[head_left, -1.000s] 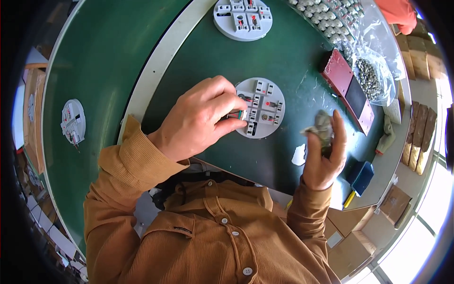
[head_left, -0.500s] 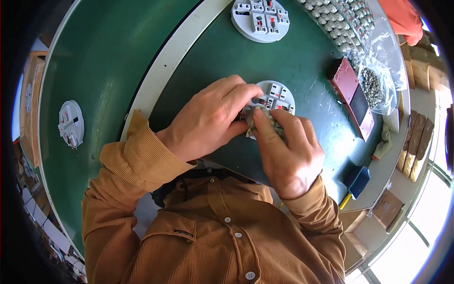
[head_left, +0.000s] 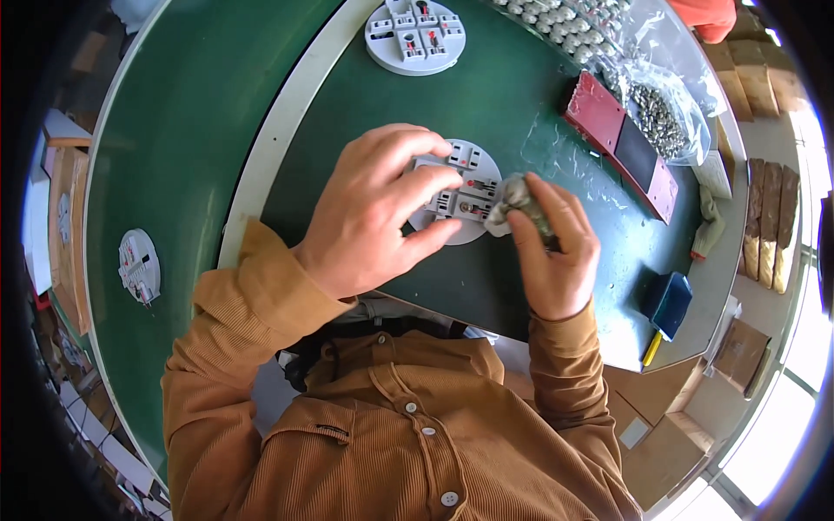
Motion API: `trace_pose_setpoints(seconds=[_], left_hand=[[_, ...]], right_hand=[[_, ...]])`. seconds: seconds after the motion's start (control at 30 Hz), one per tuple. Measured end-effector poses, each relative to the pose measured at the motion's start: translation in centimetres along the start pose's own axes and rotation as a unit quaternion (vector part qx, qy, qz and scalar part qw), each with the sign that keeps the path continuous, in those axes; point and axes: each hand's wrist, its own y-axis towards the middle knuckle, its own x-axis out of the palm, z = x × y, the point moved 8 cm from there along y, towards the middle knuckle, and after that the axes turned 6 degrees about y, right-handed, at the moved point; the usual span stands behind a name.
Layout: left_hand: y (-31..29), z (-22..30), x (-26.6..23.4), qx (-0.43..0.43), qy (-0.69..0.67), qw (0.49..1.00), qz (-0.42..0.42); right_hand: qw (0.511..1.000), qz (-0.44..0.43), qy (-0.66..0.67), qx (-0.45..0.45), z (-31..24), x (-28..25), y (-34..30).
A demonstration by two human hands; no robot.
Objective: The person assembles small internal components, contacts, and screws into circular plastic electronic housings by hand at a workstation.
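Observation:
A round light-grey plastic disc (head_left: 488, 167) with raised blocks and small red and metal parts lies on the green table in front of me. My left hand (head_left: 369, 208) arches over its left side, thumb and fingers apart, with the fingertips at the disc and nothing gripped. Beside the disc's right rim, my right hand (head_left: 563, 256) pinches a crumpled grey-white cloth (head_left: 514, 200). Part of that cloth is hidden under the right fingers. The left hand covers some of the disc's left half.
Similar discs lie at the far side (head_left: 415, 54) and on the left green surface (head_left: 139, 265). To the right are a red box-shaped tool (head_left: 595, 117), a bag of small metal parts (head_left: 658, 120), trays of round metal pieces (head_left: 565, 26), a glove (head_left: 709, 224) and a dark blue yellow-handled brush (head_left: 667, 304).
My right hand has drawn the cloth off the disc's middle to its right rim. The left fingers have spread and lifted away from the cloth. The whole view has shifted a little.

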Motion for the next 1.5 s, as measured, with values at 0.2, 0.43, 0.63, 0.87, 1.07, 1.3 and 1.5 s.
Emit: trace_pose_setpoints(seconds=[0.2,0.43,0.63,0.87,1.07,1.3,1.5], left_hand=[[0.4,0.0,1.7,0.002,0.011,1.000,-0.024],[0.3,-1.7,2.5,-0.052,-0.039,0.997,-0.040],[0.3,-1.9,2.3,-0.062,-0.080,0.994,-0.050],[0.3,-2.2,2.0,-0.057,-0.093,0.993,-0.034],[0.1,-2.2,2.3,-0.043,-0.093,0.994,-0.025],[0.5,-1.6,2.2,-0.030,-0.089,0.995,-0.032],[-0.3,-1.7,1.9,-0.047,-0.082,0.995,-0.032]], right_hand=[[0.996,-0.041,-0.068,-0.035,-0.4,0.6,0.3],[0.993,-0.060,-0.090,-0.041,0.1,1.3,0.8],[0.986,-0.080,-0.107,-0.096,-2.9,1.4,0.8],[0.968,-0.128,-0.170,-0.129,-5.0,3.3,0.8],[0.963,-0.139,-0.197,-0.122,-5.1,3.6,0.4],[0.964,-0.132,-0.206,-0.107,-5.4,3.1,0.5],[0.983,-0.116,-0.105,-0.097,-3.5,3.3,-0.3]])
